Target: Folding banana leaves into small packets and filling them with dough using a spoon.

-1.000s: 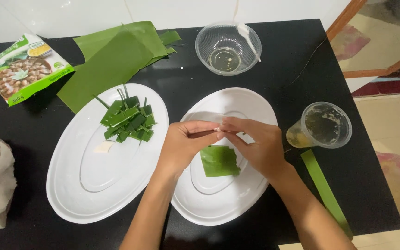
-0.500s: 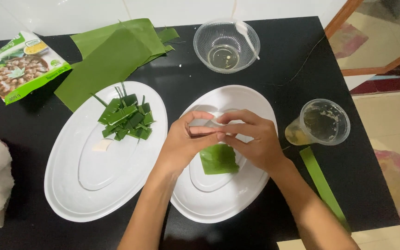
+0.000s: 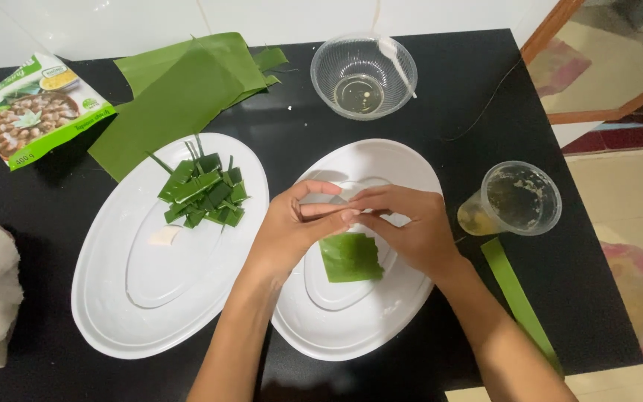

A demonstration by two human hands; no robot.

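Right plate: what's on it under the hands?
A square green leaf piece lies on the right plate, below both hands. The left hand and right hand hide whatever the fingertips pinch.

Left hand (image 3: 288, 231) and right hand (image 3: 411, 227) meet fingertip to fingertip above a leaf square (image 3: 350, 257) on the right plate (image 3: 381, 327).
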